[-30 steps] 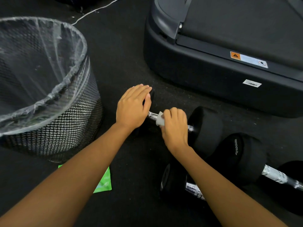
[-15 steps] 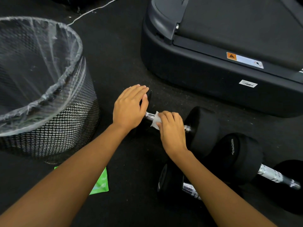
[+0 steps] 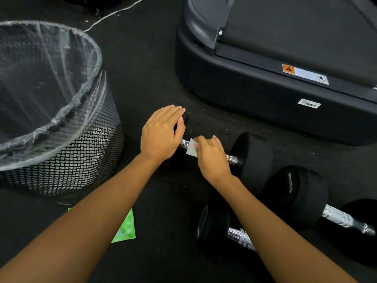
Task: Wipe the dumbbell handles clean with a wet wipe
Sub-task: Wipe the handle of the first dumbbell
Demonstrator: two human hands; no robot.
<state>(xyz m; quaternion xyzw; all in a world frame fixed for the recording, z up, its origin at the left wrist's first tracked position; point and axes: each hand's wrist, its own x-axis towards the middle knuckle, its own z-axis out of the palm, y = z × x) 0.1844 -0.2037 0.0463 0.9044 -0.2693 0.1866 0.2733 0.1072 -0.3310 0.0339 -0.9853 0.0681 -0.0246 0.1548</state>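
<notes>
A black dumbbell (image 3: 253,158) with a chrome handle lies on the dark floor at the centre. My left hand (image 3: 161,133) rests flat over its left head, fingers together. My right hand (image 3: 212,158) wraps the handle with a white wet wipe (image 3: 191,148) pinched against the left part of the bar. The chrome shows at both ends of the hand. A second dumbbell (image 3: 302,195) with a bare chrome handle lies at the right. A third dumbbell (image 3: 212,227) lies near my right forearm, partly hidden.
A black mesh bin (image 3: 67,160) lined with a clear bag stands at the left. A green wipe packet (image 3: 126,229) lies on the floor under my left forearm. A treadmill base (image 3: 265,94) fills the upper right. A white cable (image 3: 114,13) runs along the top.
My right hand has slid the wipe leftwards along the handle, toward my left hand, uncovering more chrome near the right head. My left hand has stayed on the left head.
</notes>
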